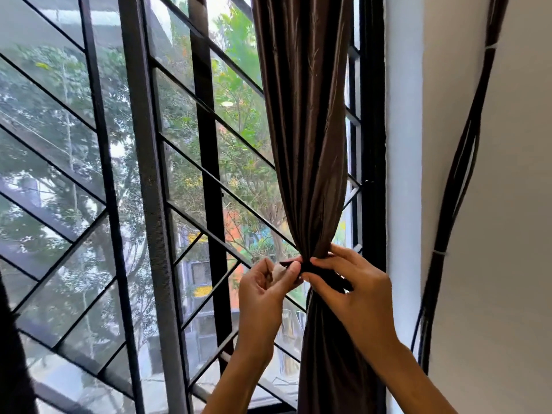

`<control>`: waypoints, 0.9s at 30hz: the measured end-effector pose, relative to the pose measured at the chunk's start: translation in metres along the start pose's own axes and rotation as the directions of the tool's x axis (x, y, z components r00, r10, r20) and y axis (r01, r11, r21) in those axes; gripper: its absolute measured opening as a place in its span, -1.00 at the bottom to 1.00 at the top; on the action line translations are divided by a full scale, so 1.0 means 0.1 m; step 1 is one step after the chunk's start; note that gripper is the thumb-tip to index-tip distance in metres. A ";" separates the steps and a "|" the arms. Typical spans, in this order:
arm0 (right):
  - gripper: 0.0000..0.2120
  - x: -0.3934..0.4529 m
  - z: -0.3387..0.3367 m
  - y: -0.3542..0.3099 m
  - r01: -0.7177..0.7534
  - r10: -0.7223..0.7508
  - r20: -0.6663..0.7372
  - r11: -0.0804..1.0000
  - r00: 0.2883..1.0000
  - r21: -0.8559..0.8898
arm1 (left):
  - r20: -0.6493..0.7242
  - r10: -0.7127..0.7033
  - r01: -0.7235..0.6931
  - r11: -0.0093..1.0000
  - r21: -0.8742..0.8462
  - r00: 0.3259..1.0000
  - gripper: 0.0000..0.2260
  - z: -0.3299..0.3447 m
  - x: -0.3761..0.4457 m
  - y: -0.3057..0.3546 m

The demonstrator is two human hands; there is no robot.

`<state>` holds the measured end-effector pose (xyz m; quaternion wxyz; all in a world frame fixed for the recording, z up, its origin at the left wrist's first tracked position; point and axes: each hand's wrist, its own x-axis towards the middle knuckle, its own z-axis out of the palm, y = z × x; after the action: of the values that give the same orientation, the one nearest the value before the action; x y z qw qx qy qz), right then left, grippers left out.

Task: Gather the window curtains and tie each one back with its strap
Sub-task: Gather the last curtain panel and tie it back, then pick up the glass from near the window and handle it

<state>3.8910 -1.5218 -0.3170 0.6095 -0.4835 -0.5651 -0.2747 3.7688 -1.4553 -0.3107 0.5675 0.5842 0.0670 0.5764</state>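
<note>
Because the brown satin curtain (304, 130) has been bunched into one narrow neck at the window's right side, the dark strap (310, 268) can be wrapped round it at that waist & closed. The strap is seen as a short black band across the pinch point, between both hands, w/ fabric fanning out above & below it.

The left hand (263, 291) is curled, thumb & forefinger pinching the strap's free end at the curtain's left edge; a pale scrap, poss. a fastening patch or the strap's lining, is glimpsed behind its fingers, though what it is can't be told. The right hand (355, 291) is laid over the front of the bundle, fingers bent round the strap & fabric, so the gathers are kept from springing open while the end is worked. Both grips are thus closed on the strap, none slack.

The bundle is held close to the black window frame (372, 144), just beside the white wall (403, 144), prob. so glass is left uncovered. Diagonal grille bars (191, 162) & trees are visible through the panes. Black cables (460, 162) are run up the wall, well apart from the work.

Judged stage: the fastening is not yet shown complete. A dark edge at far left (12, 339) may be the 2nd curtain; its state can't be read.
</note>
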 end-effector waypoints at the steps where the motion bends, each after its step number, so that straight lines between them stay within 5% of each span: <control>1: -0.78 0.00 0.00 0.02 0.011 -0.011 -0.004 1.000 1.000 -0.015 | 0.018 -0.011 0.011 1.000 -0.006 1.000 -0.78 0.02 0.01 -0.01; 6: -0.78 -0.02 -0.04 0.18 0.007 -0.007 -0.022 1.000 1.000 0.019 | 0.070 -0.076 0.079 0.996 -0.038 0.995 -0.84 0.08 0.09 -0.20; 9: -0.79 -0.05 -0.04 0.25 -0.014 0.016 -0.038 0.998 0.999 0.067 | 0.035 -0.022 0.021 0.999 0.025 0.999 -0.66 0.10 0.10 -0.32; 15: -0.77 -0.04 0.02 0.15 -0.112 0.114 -0.003 0.982 0.994 0.150 | -0.072 0.129 -0.113 0.973 0.200 0.989 -0.63 0.06 0.04 -0.22; 19: -0.76 -0.16 -0.03 -0.04 -0.092 0.098 -0.056 0.990 0.994 0.106 | -0.067 0.290 -0.243 0.891 0.384 0.955 -0.82 0.03 -0.10 0.00; 24: -0.83 -0.37 -0.09 -0.47 0.010 0.000 -0.218 0.999 0.976 0.046 | -0.052 0.382 -0.299 0.794 0.529 0.923 -0.73 -0.05 -0.46 0.26; 27: -0.88 -0.63 -0.03 -0.73 0.097 -0.082 -0.181 0.992 0.980 0.077 | -0.084 0.487 -0.312 0.674 0.670 0.869 -0.80 -0.21 -0.79 0.34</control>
<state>3.8152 -1.5658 -0.3563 0.6645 -0.4046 -0.5410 -0.3194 3.7074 -1.5127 -0.3396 0.1806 0.6615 0.2000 0.6998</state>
